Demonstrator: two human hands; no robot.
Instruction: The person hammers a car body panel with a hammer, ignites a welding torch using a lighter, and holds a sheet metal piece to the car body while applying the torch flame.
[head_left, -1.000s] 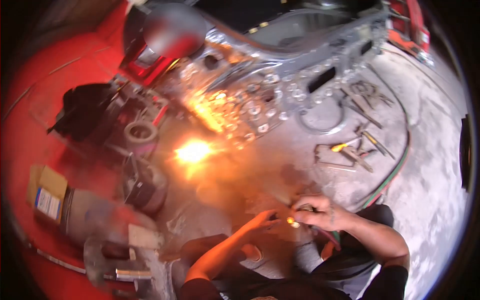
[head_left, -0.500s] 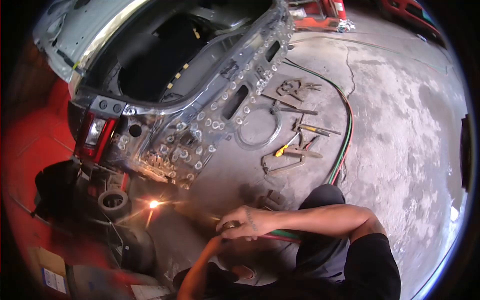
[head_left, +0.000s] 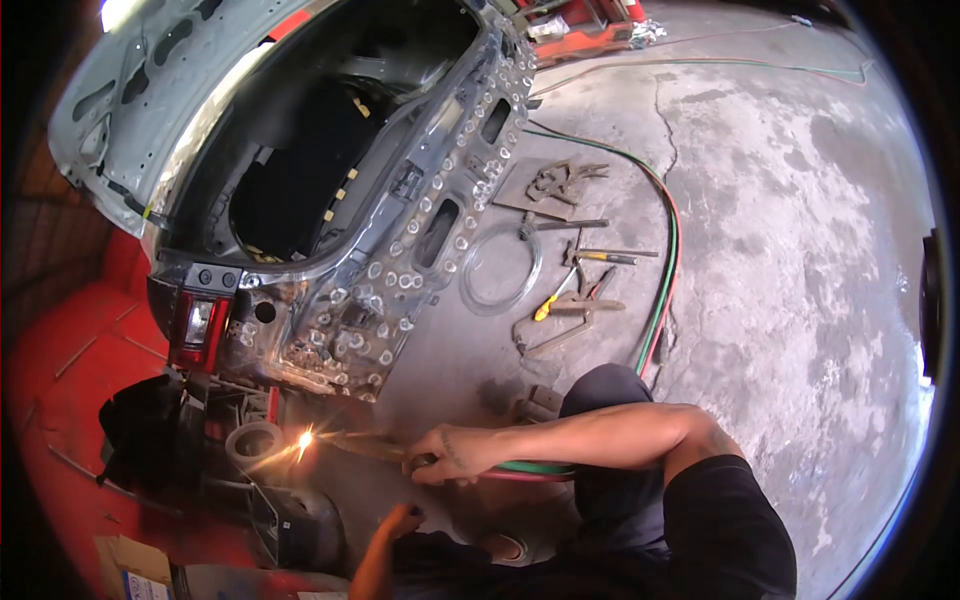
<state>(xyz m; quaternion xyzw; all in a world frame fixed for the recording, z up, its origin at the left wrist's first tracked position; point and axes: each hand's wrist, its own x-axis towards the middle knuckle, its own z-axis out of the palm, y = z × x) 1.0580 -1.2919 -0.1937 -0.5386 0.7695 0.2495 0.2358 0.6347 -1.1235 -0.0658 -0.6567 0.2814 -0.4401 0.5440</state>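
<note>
My right hand is wrapped round the handle of a gas torch, whose tip points left. A bright flame burns at the tip, beside the lower edge of a bare-metal car rear panel and near a round pipe end. Red and green hoses run from behind my right hand along my forearm. My left hand is below the torch, apart from it, its fingers curled and dark; what they hold, if anything, is hidden.
Clamps, hammers, a yellow-handled screwdriver and a wire coil lie on the concrete floor. A tail light sits on the car's corner. A cardboard box stands at the lower left.
My left hand has come away from the torch and moved down. My right hand has shifted left and slightly down with the torch. The view has turned, moving the car and tools within it.
</note>
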